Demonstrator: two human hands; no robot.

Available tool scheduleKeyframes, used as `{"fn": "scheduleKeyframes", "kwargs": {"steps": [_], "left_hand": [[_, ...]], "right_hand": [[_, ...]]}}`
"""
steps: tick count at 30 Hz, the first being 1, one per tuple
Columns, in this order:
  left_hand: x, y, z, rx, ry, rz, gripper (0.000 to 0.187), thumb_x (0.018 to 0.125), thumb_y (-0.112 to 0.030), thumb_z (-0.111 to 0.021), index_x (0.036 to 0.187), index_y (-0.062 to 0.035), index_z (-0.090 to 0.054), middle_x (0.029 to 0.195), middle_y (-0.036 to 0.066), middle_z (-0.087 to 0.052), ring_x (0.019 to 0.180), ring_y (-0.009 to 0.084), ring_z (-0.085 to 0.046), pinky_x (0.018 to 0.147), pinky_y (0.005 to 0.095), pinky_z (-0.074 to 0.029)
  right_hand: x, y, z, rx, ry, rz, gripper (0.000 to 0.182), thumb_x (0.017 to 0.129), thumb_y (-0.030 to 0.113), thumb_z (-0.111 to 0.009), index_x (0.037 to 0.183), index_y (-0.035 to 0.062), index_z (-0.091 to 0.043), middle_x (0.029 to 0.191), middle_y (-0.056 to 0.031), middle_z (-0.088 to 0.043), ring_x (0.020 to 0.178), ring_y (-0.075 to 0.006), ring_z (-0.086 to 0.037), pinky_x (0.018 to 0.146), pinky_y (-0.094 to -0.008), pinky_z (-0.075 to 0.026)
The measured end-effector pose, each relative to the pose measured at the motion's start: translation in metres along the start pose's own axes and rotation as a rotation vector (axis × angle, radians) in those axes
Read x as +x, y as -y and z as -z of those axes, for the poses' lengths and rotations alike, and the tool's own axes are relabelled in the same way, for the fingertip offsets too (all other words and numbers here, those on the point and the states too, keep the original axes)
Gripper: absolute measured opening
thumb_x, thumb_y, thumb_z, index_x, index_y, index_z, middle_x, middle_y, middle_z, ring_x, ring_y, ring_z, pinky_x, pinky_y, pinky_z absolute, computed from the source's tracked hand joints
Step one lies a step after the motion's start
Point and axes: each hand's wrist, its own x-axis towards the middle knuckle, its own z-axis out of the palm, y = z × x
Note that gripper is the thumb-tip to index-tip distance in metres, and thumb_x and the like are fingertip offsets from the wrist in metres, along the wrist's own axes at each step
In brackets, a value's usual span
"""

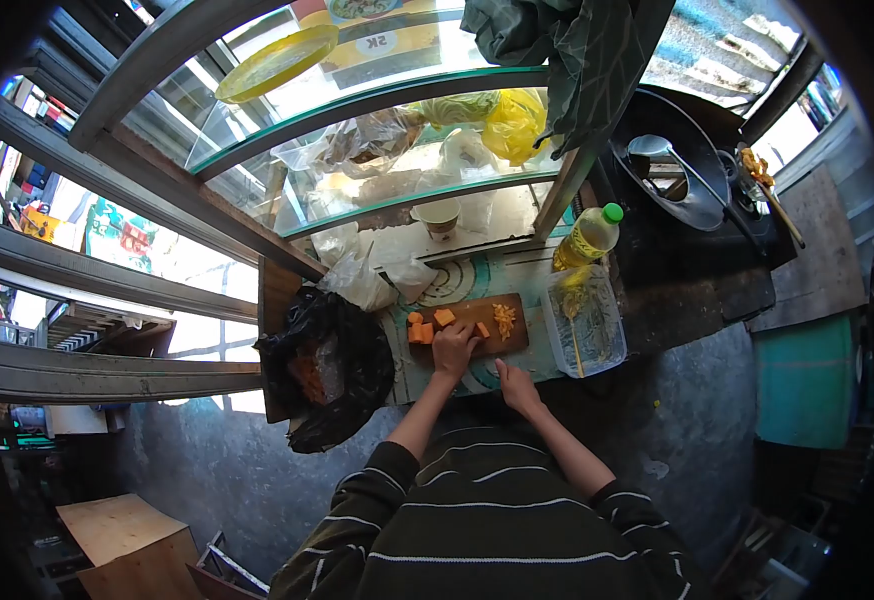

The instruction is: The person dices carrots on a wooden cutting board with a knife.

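Glass shelves [377, 100] of a food stall are filling the upper part of the view, and plastic bags [357, 150] with food are lying on them. A yellow plate [277, 62] is sitting on the top shelf, and a dark cloth [557, 50] is hanging over the right post. To the right, a black wok [677, 170] is standing with a ladle inside it. On the left of the counter, a black plastic bag [327, 370] is lying open, and something orange is showing inside it.

A person in a dark striped sleeve is standing at the counter and leaning over a wooden cutting board [482, 320]. Just to the right of the board, a clear plastic container [585, 325] is standing with some thin strips in it, and a bottle of yellow oil [587, 238] with a green cap is standing behind it.

The left hand [454, 350] is resting on the near edge of the board with the fingers curled down, and it seems to be pressing on an orange piece, though the view is too small to be sure. Orange chunks [427, 328] are lying on the left part of the board, just beside this hand, and a little pile of thin orange shreds [504, 318] is lying on the right part. The right hand [517, 388] is resting on the counter edge near the board, well closed into a loose fist; I cannot tell if it is holding a knife.
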Motion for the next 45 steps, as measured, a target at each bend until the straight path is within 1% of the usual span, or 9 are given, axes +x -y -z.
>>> {"fn": "scheduleKeyframes", "kwargs": {"steps": [3, 15, 20, 26, 31, 33, 38, 43, 45], "left_hand": [[0.000, 0.000, -0.001, -0.017, 0.031, 0.011, 0.031, 0.063, -0.022, -0.069, 0.089, -0.0058, -0.063, 0.081, 0.006, -0.059, 0.073, 0.0236, -0.058, 0.063, 0.0346, -0.044], [0.017, -0.007, 0.022, 0.043, 0.191, 0.051, 0.042, 0.060, -0.024, -0.071, 0.099, -0.0099, -0.059, 0.092, 0.010, -0.055, 0.083, 0.0269, -0.056, 0.069, 0.0361, -0.047], [0.048, 0.014, 0.016, 0.206, 0.387, -0.723, 0.026, 0.064, -0.020, -0.062, 0.090, -0.0159, -0.062, 0.088, 0.003, -0.054, 0.092, 0.0218, -0.052, 0.076, 0.0358, -0.044], [0.056, 0.022, 0.013, 0.090, 0.464, -0.741, 0.015, 0.073, -0.019, -0.054, 0.084, -0.0153, -0.064, 0.082, 0.002, -0.054, 0.091, 0.0196, -0.052, 0.078, 0.0328, -0.042], [0.034, 0.016, 0.006, 0.051, 0.357, -0.451, 0.011, 0.073, -0.015, -0.058, 0.081, -0.0080, -0.061, 0.077, 0.008, -0.054, 0.081, 0.0245, -0.055, 0.070, 0.0350, -0.046], [0.023, 0.008, -0.001, 0.015, 0.256, -0.317, 0.011, 0.072, -0.014, -0.060, 0.079, -0.0061, -0.060, 0.074, 0.011, -0.054, 0.076, 0.0270, -0.056, 0.065, 0.0366, -0.047], [0.013, -0.013, -0.003, -0.036, 0.129, -0.035, 0.012, 0.073, -0.010, -0.060, 0.083, -0.0031, -0.060, 0.078, 0.013, -0.055, 0.078, 0.0290, -0.055, 0.066, 0.0378, -0.046], [0.008, -0.017, -0.011, -0.012, 0.071, 0.003, 0.017, 0.071, -0.010, -0.062, 0.087, -0.0040, -0.061, 0.078, 0.012, -0.055, 0.077, 0.0285, -0.055, 0.065, 0.0374, -0.046], [0.007, -0.015, -0.011, -0.019, 0.059, 0.013, 0.018, 0.070, -0.010, -0.062, 0.088, -0.0039, -0.062, 0.078, 0.011, -0.055, 0.077, 0.0281, -0.055, 0.065, 0.0371, -0.046]], "right_hand": [[0.014, 0.000, 0.007, -0.006, 0.168, -0.039, 0.062, 0.091, 0.045, -0.024, 0.083, -0.0058, -0.060, 0.085, -0.0296, -0.056, 0.091, -0.0448, -0.050, 0.079, -0.0496, -0.039], [0.013, -0.001, 0.011, 0.066, 0.131, -0.045, 0.066, 0.089, 0.050, -0.025, 0.084, -0.0064, -0.060, 0.084, -0.0303, -0.056, 0.090, -0.0440, -0.051, 0.077, -0.0475, -0.039], [0.012, 0.000, 0.009, 0.090, 0.077, -0.039, 0.068, 0.089, 0.052, -0.028, 0.077, -0.0090, -0.057, 0.077, -0.0309, -0.055, 0.087, -0.0433, -0.054, 0.074, -0.0457, -0.040], [-0.007, -0.014, 0.020, 0.035, 0.126, -0.074, 0.065, 0.089, 0.049, -0.028, 0.080, -0.0069, -0.059, 0.082, -0.0301, -0.056, 0.090, -0.0430, -0.053, 0.078, -0.0468, -0.040], [-0.035, -0.034, 0.041, 0.017, 0.124, -0.153, 0.056, 0.089, 0.045, -0.031, 0.085, -0.0024, -0.061, 0.089, -0.0283, -0.056, 0.092, -0.0432, -0.051, 0.080, -0.0473, -0.039], [-0.029, -0.038, 0.032, 0.138, 0.003, -0.069, 0.053, 0.091, 0.040, -0.032, 0.074, -0.0050, -0.055, 0.075, -0.0255, -0.056, 0.078, -0.0421, -0.054, 0.069, -0.0449, -0.039], [0.000, -0.025, 0.004, 0.132, -0.058, 0.067, 0.048, 0.092, 0.036, -0.030, 0.077, -0.0051, -0.052, 0.074, -0.0248, -0.054, 0.075, -0.0411, -0.052, 0.068, -0.0437, -0.038], [0.001, -0.019, -0.009, 0.176, -0.034, 0.084, 0.048, 0.093, 0.034, -0.028, 0.079, -0.0050, -0.051, 0.075, -0.0258, -0.053, 0.077, -0.0419, -0.051, 0.068, -0.0439, -0.038], [-0.001, -0.016, -0.005, 0.184, 0.032, 0.030, 0.047, 0.092, 0.033, -0.026, 0.088, -0.0056, -0.054, 0.089, -0.0303, -0.054, 0.091, -0.0453, -0.048, 0.077, -0.0491, -0.036]]}}
